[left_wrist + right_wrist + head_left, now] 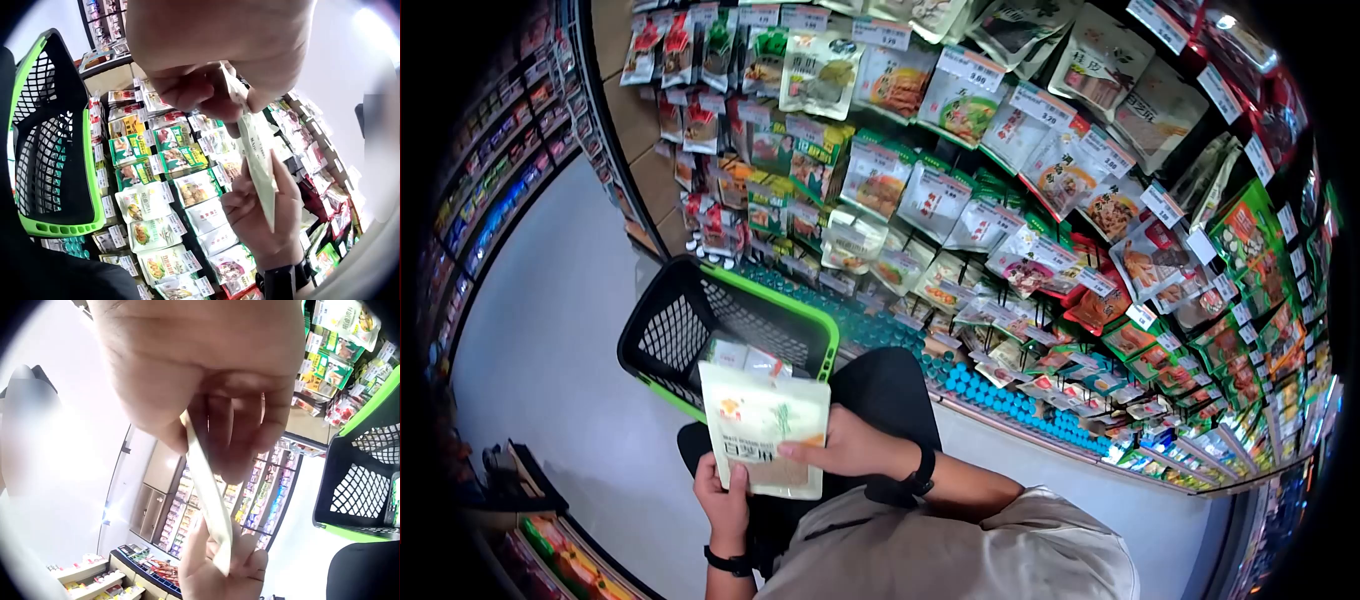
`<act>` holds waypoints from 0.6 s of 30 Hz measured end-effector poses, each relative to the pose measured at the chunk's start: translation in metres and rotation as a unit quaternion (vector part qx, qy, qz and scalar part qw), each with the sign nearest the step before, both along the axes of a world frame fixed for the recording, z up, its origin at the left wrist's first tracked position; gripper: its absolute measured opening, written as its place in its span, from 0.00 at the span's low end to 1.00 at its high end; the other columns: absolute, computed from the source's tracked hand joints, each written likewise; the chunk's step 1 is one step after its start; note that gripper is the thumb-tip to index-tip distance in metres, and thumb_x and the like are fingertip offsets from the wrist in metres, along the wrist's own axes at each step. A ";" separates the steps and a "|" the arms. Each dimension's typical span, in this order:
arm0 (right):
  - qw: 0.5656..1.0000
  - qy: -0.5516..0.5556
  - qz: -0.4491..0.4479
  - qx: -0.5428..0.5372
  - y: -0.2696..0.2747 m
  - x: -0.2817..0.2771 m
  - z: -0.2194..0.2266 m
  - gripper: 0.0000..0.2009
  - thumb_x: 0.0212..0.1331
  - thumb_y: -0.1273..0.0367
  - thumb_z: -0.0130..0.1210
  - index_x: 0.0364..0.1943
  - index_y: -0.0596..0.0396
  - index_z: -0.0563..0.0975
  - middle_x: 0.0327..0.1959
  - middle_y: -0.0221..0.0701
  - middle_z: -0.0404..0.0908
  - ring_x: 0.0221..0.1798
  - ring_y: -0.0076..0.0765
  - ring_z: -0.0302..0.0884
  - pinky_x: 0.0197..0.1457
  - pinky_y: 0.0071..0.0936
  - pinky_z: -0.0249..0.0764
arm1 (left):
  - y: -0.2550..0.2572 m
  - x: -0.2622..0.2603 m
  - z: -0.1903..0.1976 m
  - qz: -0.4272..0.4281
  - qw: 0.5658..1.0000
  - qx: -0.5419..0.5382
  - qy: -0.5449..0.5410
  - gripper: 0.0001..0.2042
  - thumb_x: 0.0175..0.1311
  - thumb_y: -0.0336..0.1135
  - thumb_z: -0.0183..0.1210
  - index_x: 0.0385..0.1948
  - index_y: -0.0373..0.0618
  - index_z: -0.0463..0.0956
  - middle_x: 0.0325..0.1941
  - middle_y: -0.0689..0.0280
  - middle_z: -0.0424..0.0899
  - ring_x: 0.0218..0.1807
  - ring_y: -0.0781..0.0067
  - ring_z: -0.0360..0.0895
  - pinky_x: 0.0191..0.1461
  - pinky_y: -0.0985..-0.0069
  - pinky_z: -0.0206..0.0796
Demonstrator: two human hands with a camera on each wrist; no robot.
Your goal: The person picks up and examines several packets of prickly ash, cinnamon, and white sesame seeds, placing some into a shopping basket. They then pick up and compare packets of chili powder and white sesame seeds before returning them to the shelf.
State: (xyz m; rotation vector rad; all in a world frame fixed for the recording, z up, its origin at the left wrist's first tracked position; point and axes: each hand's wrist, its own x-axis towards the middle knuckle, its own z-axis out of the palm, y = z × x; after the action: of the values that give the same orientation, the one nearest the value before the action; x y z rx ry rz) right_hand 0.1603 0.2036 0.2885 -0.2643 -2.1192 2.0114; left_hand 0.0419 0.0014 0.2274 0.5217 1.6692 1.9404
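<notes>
Cream pouch (762, 422) pinched by left hand (722, 502), right hand (852, 446); packets (745, 357) in basket (668, 335) partly hidden

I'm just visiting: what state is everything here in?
Cream packet: held in both hands, printed side facing the person
Left hand: gripping the packet's edge, thumb on its front
Right hand: gripping the opposite edge, thumb on front
Shopping basket: open-topped, packets inside
Hanging packets: displayed in rows
Dark wristbands: worn, one on each wrist

A pale, flat, printed packet (760, 420) pinched in both hands (852, 446).
</notes>
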 end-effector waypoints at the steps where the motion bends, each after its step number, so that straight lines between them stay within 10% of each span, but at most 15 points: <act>1: 0.998 0.048 -0.008 -0.026 -0.009 -0.004 0.003 0.18 0.66 0.66 0.59 0.55 0.62 0.76 0.47 0.36 0.84 0.48 0.26 0.78 0.55 0.28 0.75 | -0.006 -0.005 -0.009 0.009 1.000 0.008 0.022 0.13 0.66 0.37 0.63 0.42 0.39 0.71 0.31 0.69 0.79 0.25 0.87 0.70 0.27 0.88 0.63; 5: 0.999 0.004 0.030 0.042 -0.003 -0.011 0.005 0.18 0.67 0.66 0.58 0.56 0.63 0.75 0.48 0.38 0.84 0.48 0.30 0.80 0.55 0.29 0.75 | 0.002 -0.003 -0.006 0.059 0.997 0.028 0.038 0.13 0.66 0.37 0.64 0.40 0.40 0.70 0.33 0.69 0.80 0.31 0.87 0.72 0.35 0.86 0.64; 8: 0.993 -0.034 -0.113 -0.028 -0.003 -0.013 0.010 0.16 0.69 0.66 0.56 0.54 0.63 0.77 0.45 0.36 0.85 0.45 0.24 0.80 0.51 0.27 0.76 | 0.011 0.003 -0.006 0.079 0.991 0.028 0.101 0.13 0.66 0.35 0.64 0.40 0.39 0.70 0.33 0.68 0.80 0.31 0.86 0.72 0.36 0.85 0.65; 13: 0.992 -0.010 -0.127 -0.019 -0.001 -0.013 0.016 0.15 0.70 0.65 0.55 0.51 0.63 0.79 0.44 0.34 0.86 0.45 0.23 0.79 0.50 0.26 0.76 | 0.016 0.007 -0.010 0.036 0.995 0.006 0.096 0.14 0.67 0.39 0.62 0.42 0.43 0.68 0.31 0.69 0.79 0.21 0.86 0.71 0.20 0.88 0.63; 18: 0.985 0.057 -0.126 -0.106 -0.005 -0.012 -0.010 0.15 0.70 0.66 0.55 0.54 0.63 0.77 0.48 0.34 0.84 0.50 0.24 0.79 0.54 0.26 0.75 | 0.023 0.016 -0.011 0.033 0.994 0.035 0.099 0.11 0.71 0.35 0.56 0.45 0.39 0.67 0.43 0.63 0.78 0.46 0.78 0.72 0.55 0.76 0.65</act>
State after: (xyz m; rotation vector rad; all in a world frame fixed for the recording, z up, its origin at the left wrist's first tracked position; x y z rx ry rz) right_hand 0.1486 0.1988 0.2783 -0.4176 -1.7089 2.0457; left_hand 0.0583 0.0244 0.2162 0.7162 1.7626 2.0581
